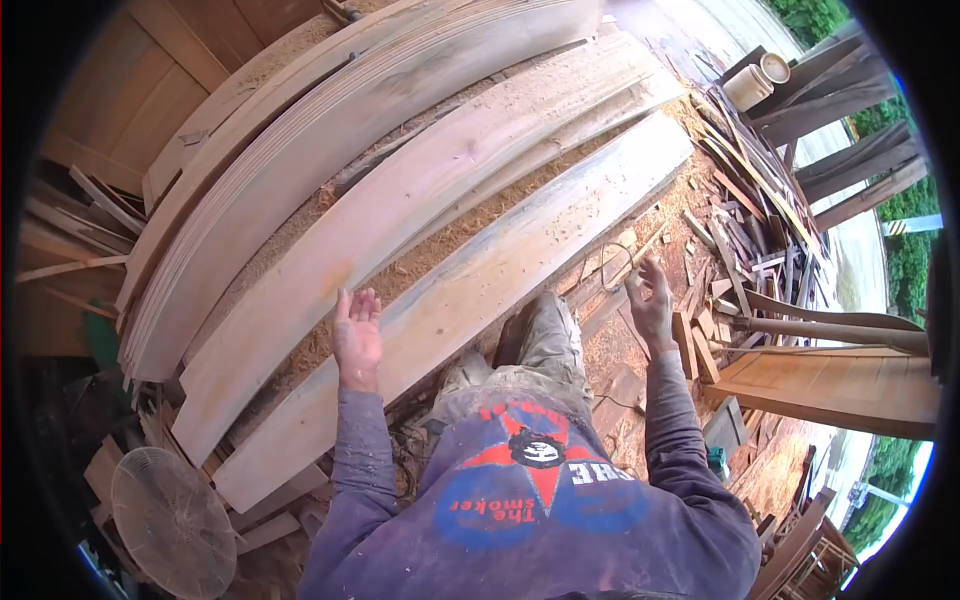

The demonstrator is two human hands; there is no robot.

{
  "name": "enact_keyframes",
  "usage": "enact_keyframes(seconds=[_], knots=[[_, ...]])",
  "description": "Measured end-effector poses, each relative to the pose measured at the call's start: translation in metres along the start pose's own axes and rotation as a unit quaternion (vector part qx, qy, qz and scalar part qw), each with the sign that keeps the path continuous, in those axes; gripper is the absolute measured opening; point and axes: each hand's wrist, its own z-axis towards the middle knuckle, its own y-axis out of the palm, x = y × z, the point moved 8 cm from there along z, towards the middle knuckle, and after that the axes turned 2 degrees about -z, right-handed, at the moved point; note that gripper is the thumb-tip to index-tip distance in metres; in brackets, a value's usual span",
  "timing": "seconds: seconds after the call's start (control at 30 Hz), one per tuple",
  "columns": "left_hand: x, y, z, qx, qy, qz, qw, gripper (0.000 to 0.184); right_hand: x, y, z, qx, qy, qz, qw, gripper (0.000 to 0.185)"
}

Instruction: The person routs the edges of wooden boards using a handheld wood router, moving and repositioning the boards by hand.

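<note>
My left hand (358, 340) is raised palm up with its fingers apart and nothing in it, over the gap between two long planks. The nearer plank (480, 285) lies in front of my legs. Beyond it is a wider, pinkish plank (400, 200) dusted with shavings. On the other side, my right hand (652, 305) hangs in the air with its fingers spread and curved, holding nothing, above the littered floor. A thin loop of wire or cord (603, 268) shows beside it.
Stacked long boards (300, 150) stand farther back. A round fan guard (175, 522) is at the lower left. Scrap wood (745, 240) is piled on the right, near a white container (748, 88) and a wooden panel (830, 385). Sawdust covers the floor.
</note>
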Motion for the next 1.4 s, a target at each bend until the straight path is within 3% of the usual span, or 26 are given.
enact_keyframes(seconds=[0.03, 0.1, 0.13, 0.2, 0.27, 0.33, 0.4, 0.53, 0.6, 0.77, 0.83, 0.87, 1.0, 1.1, 1.13, 1.2, 1.27, 1.33, 1.4], knots=[[0.011, -0.045, 0.017, 0.115, 0.011, -0.025, 0.993, 0.085, -0.022, 0.005, 0.039, -0.020, -0.088, -0.044, 0.995, 0.065], [0.030, -0.082, 0.034, 0.173, 0.022, -0.071, 0.982, 0.092, -0.099, 0.022, 0.116, -0.069, -0.268, -0.086, 0.957, 0.083], [0.034, -0.098, 0.040, 0.218, 0.022, -0.108, 0.970, 0.100, -0.127, 0.040, 0.152, -0.116, -0.286, -0.136, 0.941, 0.094], [0.042, -0.115, 0.063, 0.202, 0.046, -0.136, 0.969, 0.097, -0.165, 0.084, 0.219, -0.160, -0.393, -0.217, 0.879, 0.108], [0.037, -0.111, 0.078, 0.177, 0.079, -0.166, 0.967, 0.094, -0.166, 0.136, 0.281, -0.197, -0.480, -0.322, 0.792, 0.113], [0.035, -0.121, 0.078, 0.238, 0.150, -0.125, 0.951, 0.087, -0.158, 0.176, 0.329, -0.217, -0.560, -0.377, 0.705, 0.109], [0.033, -0.128, 0.076, 0.285, 0.154, -0.183, 0.928, 0.078, -0.145, 0.193, 0.346, -0.377, -0.546, -0.367, 0.652, 0.103], [0.036, -0.120, 0.068, 0.264, 0.177, -0.135, 0.939, 0.061, -0.115, 0.207, 0.345, -0.307, -0.621, -0.241, 0.680, 0.103], [0.046, -0.097, 0.038, 0.291, 0.197, -0.103, 0.931, 0.054, -0.118, 0.201, 0.345, -0.306, -0.605, -0.212, 0.704, 0.098], [0.038, -0.075, -0.059, 0.328, 0.197, -0.054, 0.922, 0.034, -0.142, 0.144, 0.350, -0.430, -0.587, -0.236, 0.644, 0.080], [0.030, -0.064, -0.107, 0.468, 0.105, 0.060, 0.876, 0.038, -0.143, 0.107, 0.339, -0.474, -0.560, -0.237, 0.637, 0.074], [0.022, -0.057, -0.125, 0.471, 0.104, 0.048, 0.875, 0.038, -0.137, 0.087, 0.331, -0.496, -0.542, -0.239, 0.635, 0.071], [-0.006, -0.051, -0.186, 0.502, 0.161, 0.067, 0.847, 0.040, -0.107, 0.034, 0.297, -0.540, -0.464, -0.254, 0.655, 0.062], [-0.010, -0.079, -0.174, 0.494, 0.328, 0.108, 0.798, 0.033, -0.059, 0.049, 0.273, -0.542, -0.502, -0.198, 0.644, 0.061], [-0.008, -0.082, -0.171, 0.501, 0.336, 0.135, 0.786, 0.034, -0.037, 0.057, 0.276, -0.590, -0.435, -0.223, 0.643, 0.060], [-0.007, -0.080, -0.172, 0.515, 0.316, 0.179, 0.776, 0.035, -0.042, 0.049, 0.278, -0.550, -0.439, -0.233, 0.671, 0.061], [-0.006, -0.070, -0.172, 0.508, 0.273, 0.202, 0.792, 0.041, -0.059, 0.041, 0.270, -0.542, -0.463, -0.236, 0.660, 0.054], [-0.012, -0.058, -0.166, 0.482, 0.254, 0.211, 0.811, 0.046, -0.045, 0.040, 0.290, -0.543, -0.409, -0.231, 0.696, 0.058], [-0.004, -0.034, -0.171, 0.448, 0.400, 0.202, 0.774, 0.055, -0.038, 0.043, 0.306, -0.520, -0.422, -0.250, 0.699, 0.057]])
